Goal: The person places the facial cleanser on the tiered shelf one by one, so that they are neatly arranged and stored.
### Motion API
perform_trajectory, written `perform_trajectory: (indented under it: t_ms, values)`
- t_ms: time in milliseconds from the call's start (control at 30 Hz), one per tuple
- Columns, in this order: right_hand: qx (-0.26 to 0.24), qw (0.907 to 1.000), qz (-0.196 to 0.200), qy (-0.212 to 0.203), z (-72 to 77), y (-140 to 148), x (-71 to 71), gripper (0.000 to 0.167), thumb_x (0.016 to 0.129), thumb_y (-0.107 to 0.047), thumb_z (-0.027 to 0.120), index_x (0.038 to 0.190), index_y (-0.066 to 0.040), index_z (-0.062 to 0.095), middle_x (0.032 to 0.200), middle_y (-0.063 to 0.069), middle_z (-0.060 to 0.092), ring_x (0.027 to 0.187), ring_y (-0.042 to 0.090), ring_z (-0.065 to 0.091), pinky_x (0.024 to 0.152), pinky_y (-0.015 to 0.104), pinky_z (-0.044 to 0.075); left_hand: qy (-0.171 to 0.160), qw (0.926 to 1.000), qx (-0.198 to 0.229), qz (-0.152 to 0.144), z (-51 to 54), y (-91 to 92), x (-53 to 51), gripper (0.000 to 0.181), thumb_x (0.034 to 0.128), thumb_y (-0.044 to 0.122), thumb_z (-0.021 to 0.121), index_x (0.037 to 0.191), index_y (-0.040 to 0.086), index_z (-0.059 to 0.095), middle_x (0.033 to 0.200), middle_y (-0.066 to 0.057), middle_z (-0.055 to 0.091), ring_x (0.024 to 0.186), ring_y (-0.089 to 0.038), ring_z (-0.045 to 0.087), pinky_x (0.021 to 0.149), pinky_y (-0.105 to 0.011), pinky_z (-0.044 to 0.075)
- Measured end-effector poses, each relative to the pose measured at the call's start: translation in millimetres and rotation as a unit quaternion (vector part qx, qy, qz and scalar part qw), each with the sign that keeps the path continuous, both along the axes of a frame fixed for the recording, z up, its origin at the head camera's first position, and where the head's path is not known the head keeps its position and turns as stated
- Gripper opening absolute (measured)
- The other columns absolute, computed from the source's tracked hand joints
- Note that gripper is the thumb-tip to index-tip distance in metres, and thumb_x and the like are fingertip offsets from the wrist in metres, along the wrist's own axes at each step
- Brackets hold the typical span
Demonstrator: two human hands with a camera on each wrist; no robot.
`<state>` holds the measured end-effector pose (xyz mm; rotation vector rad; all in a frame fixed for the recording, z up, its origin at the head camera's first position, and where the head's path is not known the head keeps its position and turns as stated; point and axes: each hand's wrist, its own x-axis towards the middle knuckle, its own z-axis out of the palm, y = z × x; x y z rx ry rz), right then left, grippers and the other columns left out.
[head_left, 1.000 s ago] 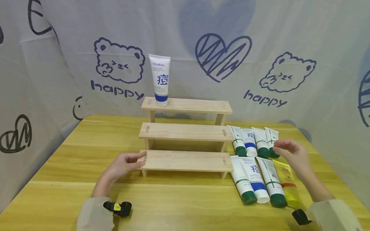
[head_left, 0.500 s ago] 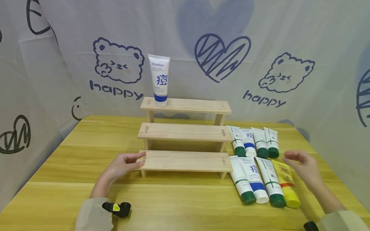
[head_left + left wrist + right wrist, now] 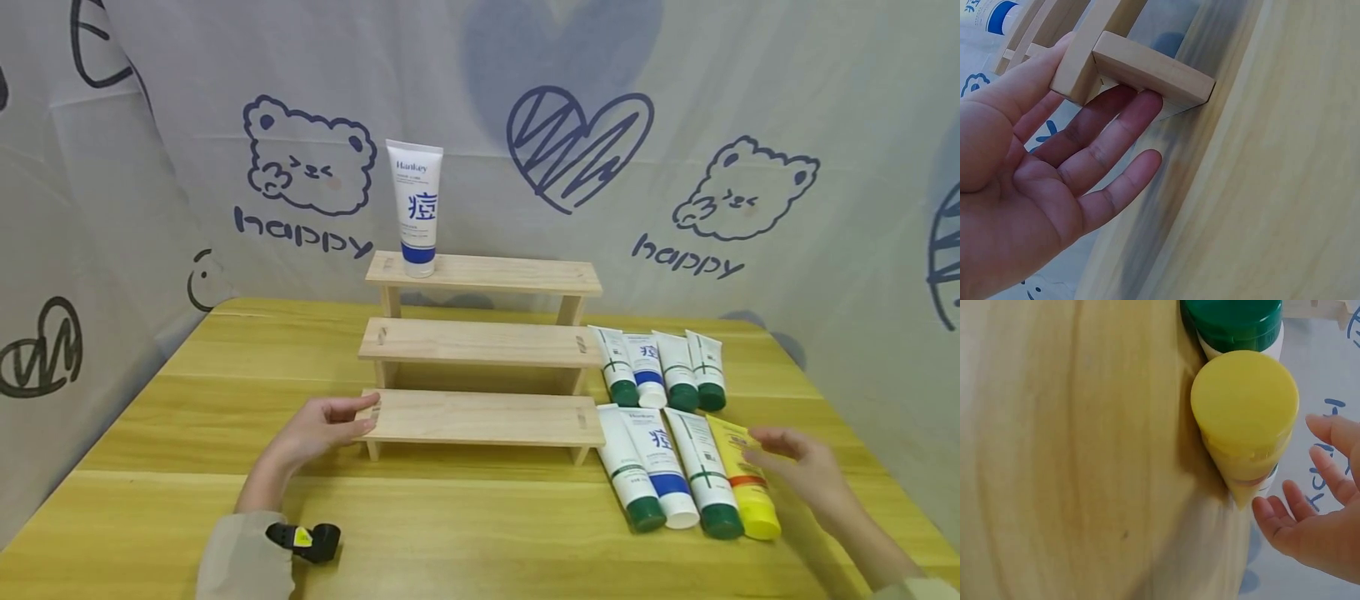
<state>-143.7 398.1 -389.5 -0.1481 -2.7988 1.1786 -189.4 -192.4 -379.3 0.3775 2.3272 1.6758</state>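
Observation:
A three-tier wooden display stand [image 3: 483, 418] stands mid-table. My left hand [image 3: 318, 429] grips the left end of its lowest shelf. In the left wrist view, the thumb lies on the plank [image 3: 1088, 56] and fingertips reach the leg [image 3: 1154, 69] below. At the right, my right hand [image 3: 806, 471] hovers beside a yellow squeeze tube [image 3: 738, 467], fingers apart and holding nothing. In the right wrist view, the tube's yellow cap [image 3: 1244, 403] faces the camera, with the hand's fingers [image 3: 1300, 503] close by. A white-and-blue squeeze tube [image 3: 416, 204] stands upright, cap down, on the top shelf's left end.
Right of the stand, squeeze tubes lie in two rows. The front row has a blue-banded tube [image 3: 660, 467] and green-capped tubes [image 3: 703, 471]; the back row has smaller ones [image 3: 678, 371]. A printed cloth [image 3: 465, 75] hangs behind the table [image 3: 450, 533].
My right hand has moved from the back row's right end toward the front, down to the yellow tube's side. The left hand stays on the stand.

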Motion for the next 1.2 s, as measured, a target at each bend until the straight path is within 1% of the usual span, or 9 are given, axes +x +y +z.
perform_trajectory:
  t_ms: [133,233,367,467,533,700,867,1167,1200]
  values:
    - [-0.024,0.999,0.026,-0.028,10.3,-8.9,8.6,0.043,0.082,-0.018,0.066,0.109,0.012,0.052,0.095,0.004,0.061,0.076,-0.006,0.049,0.063,0.017,0.045,0.001,1.0,0.003,-0.002,0.0,0.5,-0.8,0.05,0.0865,0.02,0.06,0.128,-0.003,0.045,0.135,-0.022,0.035,0.124,-0.038,0.028,0.083,-0.03,0.046]
    - [-0.03,0.997,0.046,-0.055,12.0,-10.3,11.1,0.043,0.083,-0.018,0.065,0.111,0.012,0.05,0.101,0.009,0.061,0.079,-0.001,0.052,0.064,0.019,0.046,0.001,1.0,0.003,-0.004,-0.4,0.4,-1.2,0.049,0.0867,0.019,0.06,0.128,-0.004,0.045,0.135,-0.022,0.035,0.124,-0.038,0.028,0.083,-0.029,0.045]
    - [-0.017,0.9942,0.065,-0.084,12.6,-10.8,13.2,0.052,0.085,-0.022,0.062,0.121,0.011,0.043,0.121,0.032,0.044,0.097,0.028,0.053,0.071,0.03,0.048,-0.001,1.0,0.006,-0.004,-0.8,0.2,-0.9,0.049,0.0867,0.019,0.06,0.128,-0.004,0.045,0.135,-0.021,0.035,0.124,-0.037,0.026,0.083,-0.029,0.045]
    - [-0.02,0.9918,0.072,-0.104,13.2,-10.1,14.0,0.056,0.086,-0.023,0.061,0.126,0.009,0.04,0.126,0.038,0.033,0.107,0.048,0.04,0.072,0.038,0.048,-0.004,0.9999,0.01,-0.003,-0.9,0.2,-0.7,0.05,0.0866,0.019,0.06,0.127,-0.004,0.045,0.135,-0.021,0.035,0.125,-0.037,0.026,0.082,-0.028,0.046]
    - [-0.023,0.99,0.076,-0.117,14.1,-9.5,13.9,0.056,0.086,-0.024,0.061,0.128,0.006,0.04,0.128,0.04,0.029,0.111,0.052,0.034,0.072,0.039,0.048,-0.006,0.9999,0.012,-0.004,-0.9,0.4,-0.7,0.05,0.0865,0.019,0.06,0.127,-0.005,0.045,0.135,-0.021,0.035,0.125,-0.037,0.026,0.081,-0.028,0.046]
    - [-0.019,0.9845,0.065,-0.162,17.7,-9.7,12.0,0.062,0.085,-0.03,0.062,0.131,0.003,0.038,0.127,0.042,0.027,0.111,0.05,0.035,0.067,0.031,0.048,-0.009,0.9998,0.016,-0.002,-0.5,0.6,-0.6,0.05,0.0863,0.018,0.061,0.127,-0.005,0.045,0.135,-0.022,0.035,0.124,-0.037,0.027,0.08,-0.027,0.047]
    - [-0.041,0.9776,0.041,-0.202,19.6,-10.3,10.4,0.066,0.084,-0.033,0.063,0.133,0.002,0.036,0.129,0.043,0.022,0.107,0.046,0.041,0.069,0.036,0.051,-0.009,0.9998,0.015,-0.001,0.2,0.9,-0.3,0.05,0.0862,0.018,0.061,0.127,-0.005,0.045,0.135,-0.022,0.034,0.124,-0.037,0.027,0.079,-0.027,0.048]
    - [-0.095,0.9725,0.022,-0.212,16.3,-6.3,7.7,0.066,0.082,-0.026,0.065,0.133,0.002,0.034,0.13,0.042,0.019,0.094,0.03,0.054,0.069,0.041,0.051,-0.008,0.9999,0.013,-0.003,-0.2,0.3,-0.4,0.05,0.0865,0.019,0.061,0.128,-0.004,0.045,0.136,-0.022,0.034,0.124,-0.037,0.026,0.079,-0.028,0.048]
    - [-0.1,0.9724,0.02,-0.21,16.2,-5.4,8.0,0.06,0.082,-0.025,0.065,0.133,-0.005,0.04,0.131,0.042,0.018,0.094,0.03,0.054,0.068,0.04,0.051,-0.008,0.9999,0.013,-0.003,-0.4,0.3,-0.5,0.05,0.0866,0.019,0.06,0.128,-0.004,0.045,0.136,-0.022,0.034,0.124,-0.037,0.027,0.079,-0.028,0.048]
